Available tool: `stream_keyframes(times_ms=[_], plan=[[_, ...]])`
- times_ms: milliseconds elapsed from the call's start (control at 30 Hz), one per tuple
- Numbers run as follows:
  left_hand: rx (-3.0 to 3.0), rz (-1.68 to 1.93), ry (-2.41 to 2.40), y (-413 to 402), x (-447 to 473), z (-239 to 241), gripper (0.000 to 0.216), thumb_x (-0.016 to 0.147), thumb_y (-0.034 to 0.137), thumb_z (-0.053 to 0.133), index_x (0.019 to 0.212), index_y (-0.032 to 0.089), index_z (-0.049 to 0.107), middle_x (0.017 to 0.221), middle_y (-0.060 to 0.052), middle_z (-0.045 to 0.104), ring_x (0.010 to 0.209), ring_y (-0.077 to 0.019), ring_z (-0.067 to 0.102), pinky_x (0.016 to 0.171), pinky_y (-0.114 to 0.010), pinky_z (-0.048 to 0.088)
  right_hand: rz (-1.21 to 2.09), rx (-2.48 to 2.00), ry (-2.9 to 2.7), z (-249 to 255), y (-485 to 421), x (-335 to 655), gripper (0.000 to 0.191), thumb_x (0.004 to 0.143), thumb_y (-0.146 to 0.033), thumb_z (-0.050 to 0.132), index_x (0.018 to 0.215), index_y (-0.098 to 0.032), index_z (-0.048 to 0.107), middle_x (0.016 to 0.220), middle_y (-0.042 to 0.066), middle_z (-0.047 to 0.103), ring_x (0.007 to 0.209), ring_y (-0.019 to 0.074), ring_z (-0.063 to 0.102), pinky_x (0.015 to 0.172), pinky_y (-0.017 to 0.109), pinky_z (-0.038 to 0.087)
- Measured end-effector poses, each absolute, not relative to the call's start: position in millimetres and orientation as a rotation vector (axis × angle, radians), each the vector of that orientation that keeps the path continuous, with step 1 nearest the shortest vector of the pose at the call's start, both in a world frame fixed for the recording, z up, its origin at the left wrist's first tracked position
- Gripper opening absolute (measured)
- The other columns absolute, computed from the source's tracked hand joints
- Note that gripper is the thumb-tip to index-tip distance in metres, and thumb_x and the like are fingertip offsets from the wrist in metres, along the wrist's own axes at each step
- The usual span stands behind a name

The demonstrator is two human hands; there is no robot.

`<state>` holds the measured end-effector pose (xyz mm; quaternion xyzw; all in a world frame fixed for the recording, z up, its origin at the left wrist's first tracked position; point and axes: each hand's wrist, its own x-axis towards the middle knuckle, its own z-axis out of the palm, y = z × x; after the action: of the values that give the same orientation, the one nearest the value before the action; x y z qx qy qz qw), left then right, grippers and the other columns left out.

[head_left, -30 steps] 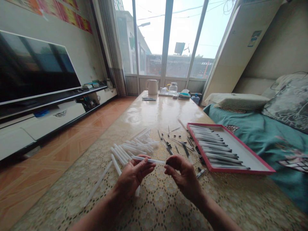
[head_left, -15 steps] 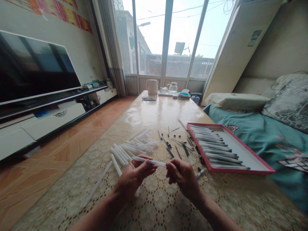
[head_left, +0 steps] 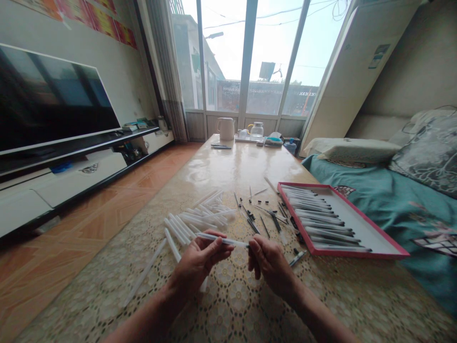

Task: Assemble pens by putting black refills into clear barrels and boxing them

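Note:
A translucent white pen barrel (head_left: 233, 242) lies almost level between my hands. My left hand (head_left: 202, 257) is closed around it, thumb on top. At its right end my right hand (head_left: 267, 257) is pinched shut; a small dark spot shows at the fingertips, but what they grip is mostly hidden. Beyond my left hand lies a loose pile of similar white barrels (head_left: 210, 212). Thin dark refills (head_left: 264, 226) and small black plugs (head_left: 267, 202) are scattered past my right hand.
To the right, a red-rimmed box (head_left: 371, 214) holds a row of pens (head_left: 321, 214) with dark ends. A single barrel (head_left: 145, 272) lies at the left. At the table's far end stand a pale jug (head_left: 225, 128) and a glass pitcher (head_left: 257, 130). A bed or sofa borders the right side.
My right hand has shifted slightly to the right, and a little more of the barrel's right end shows. My left hand stays in place.

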<state>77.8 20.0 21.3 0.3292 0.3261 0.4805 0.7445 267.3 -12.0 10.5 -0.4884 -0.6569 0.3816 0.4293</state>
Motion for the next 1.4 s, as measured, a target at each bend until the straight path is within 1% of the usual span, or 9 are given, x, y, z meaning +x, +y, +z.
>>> stream_keyframes(times_ms=[67, 233, 433, 600, 767, 933, 1133, 1300, 1400], plan=[[0.720, 1.057, 0.718, 20.4, 77.6, 20.3, 0.022, 0.066, 0.021, 0.079, 0.081, 0.012, 0.066, 0.070, -0.008, 0.074, 0.068, -0.0159, 0.070, 0.068, -0.023, 0.056, 0.966, -1.227, -1.653, 10.6, -12.3, 267.7, 0.040, 0.096, -0.048, 0.030, 0.075, -0.018, 0.048, 0.057, -0.002, 0.058, 0.037, 0.0068, 0.048, 0.038, 0.017, 0.035], [0.713, 1.072, 0.703, 22.3, 76.8, 18.6, 0.023, 0.065, 0.022, 0.080, 0.080, 0.012, 0.066, 0.069, -0.006, 0.074, 0.067, -0.0151, 0.070, 0.067, -0.022, 0.056, 0.927, -1.263, -1.714, 13.9, -13.6, 268.3, 0.023, 0.094, -0.042, 0.040, 0.093, -0.020, 0.046, 0.062, -0.003, 0.061, 0.042, 0.0074, 0.049, 0.041, 0.016, 0.037], [0.759, 1.043, 0.689, 21.8, 76.3, 17.4, 0.020, 0.069, 0.022, 0.077, 0.083, 0.012, 0.066, 0.071, -0.008, 0.074, 0.069, -0.0157, 0.071, 0.069, -0.023, 0.055, 0.960, -1.277, -1.715, 8.8, -12.3, 269.0, 0.039, 0.097, -0.045, 0.029, 0.073, -0.020, 0.046, 0.057, -0.002, 0.058, 0.037, 0.0067, 0.046, 0.039, 0.017, 0.033], [0.728, 1.076, 0.714, 22.3, 76.4, 17.4, 0.022, 0.068, 0.022, 0.078, 0.082, 0.013, 0.066, 0.070, -0.006, 0.074, 0.069, -0.0156, 0.070, 0.069, -0.024, 0.055, 0.863, -1.313, -1.768, 11.5, -12.2, 270.3, 0.022, 0.095, -0.040, 0.038, 0.091, -0.020, 0.048, 0.060, -0.003, 0.060, 0.040, 0.0075, 0.047, 0.042, 0.017, 0.034], [0.754, 1.034, 0.699, 23.2, 77.0, 17.4, 0.024, 0.066, 0.024, 0.079, 0.082, 0.012, 0.065, 0.070, -0.008, 0.075, 0.067, -0.0151, 0.070, 0.068, -0.023, 0.055, 0.885, -1.314, -1.794, 11.1, -13.3, 270.6, 0.037, 0.097, -0.042, 0.029, 0.074, -0.020, 0.047, 0.058, -0.001, 0.060, 0.042, 0.0077, 0.049, 0.044, 0.018, 0.034], [0.736, 1.065, 0.715, 23.1, 76.5, 15.7, 0.023, 0.067, 0.023, 0.079, 0.083, 0.013, 0.065, 0.070, -0.006, 0.074, 0.068, -0.0149, 0.071, 0.068, -0.022, 0.055, 0.865, -1.307, -1.774, 11.3, -13.7, 271.2, 0.022, 0.095, -0.040, 0.038, 0.095, -0.020, 0.047, 0.060, -0.004, 0.061, 0.041, 0.0079, 0.048, 0.043, 0.017, 0.034], [0.758, 1.034, 0.697, 23.7, 76.5, 16.7, 0.024, 0.067, 0.024, 0.079, 0.083, 0.013, 0.065, 0.070, -0.008, 0.075, 0.066, -0.0148, 0.071, 0.066, -0.022, 0.055, 0.894, -1.309, -1.785, 8.1, -12.7, 271.0, 0.035, 0.097, -0.043, 0.029, 0.076, -0.020, 0.046, 0.057, -0.002, 0.059, 0.041, 0.0078, 0.048, 0.042, 0.017, 0.033], [0.744, 1.069, 0.708, 22.5, 77.0, 18.0, 0.023, 0.066, 0.024, 0.079, 0.081, 0.013, 0.066, 0.068, -0.007, 0.074, 0.067, -0.0145, 0.070, 0.067, -0.022, 0.055, 0.850, -1.311, -1.808, 9.5, -13.7, 271.3, 0.023, 0.096, -0.040, 0.035, 0.090, -0.021, 0.047, 0.061, -0.003, 0.060, 0.041, 0.0078, 0.047, 0.043, 0.017, 0.034], [0.759, 1.057, 0.704, 21.5, 76.6, 18.4, 0.021, 0.068, 0.024, 0.078, 0.081, 0.013, 0.066, 0.069, -0.006, 0.074, 0.067, -0.0147, 0.070, 0.067, -0.022, 0.055, 0.840, -1.323, -1.825, 11.5, -14.0, 270.5, 0.022, 0.096, -0.038, 0.035, 0.088, -0.021, 0.046, 0.060, -0.004, 0.060, 0.040, 0.0078, 0.046, 0.043, 0.017, 0.033]])
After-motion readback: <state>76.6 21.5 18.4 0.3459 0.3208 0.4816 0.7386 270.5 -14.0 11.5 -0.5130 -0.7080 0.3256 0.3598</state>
